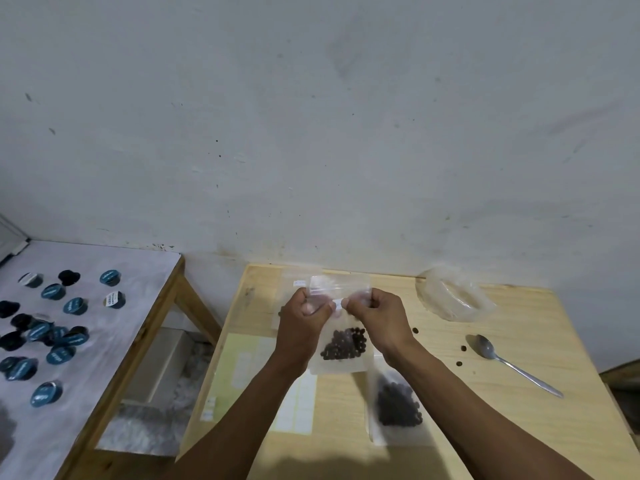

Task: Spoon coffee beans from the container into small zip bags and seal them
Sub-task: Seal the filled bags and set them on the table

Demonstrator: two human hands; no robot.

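A small clear zip bag (341, 344) with dark coffee beans in its lower part hangs above the wooden table (485, 410). My left hand (301, 323) and my right hand (379, 318) both pinch its top strip, side by side. A second bag with beans (396, 407) lies flat on the table below my right forearm. The metal spoon (512, 363) lies to the right, bowl pointing left. A clear plastic container (453, 299) sits at the back right, and it looks empty.
A few loose beans (463, 348) lie near the spoon. Flat empty bags and label sheets (298, 403) lie on the table's left half. A lower side table (104, 327) at left carries several blue-lidded capsules. A pale wall stands directly behind.
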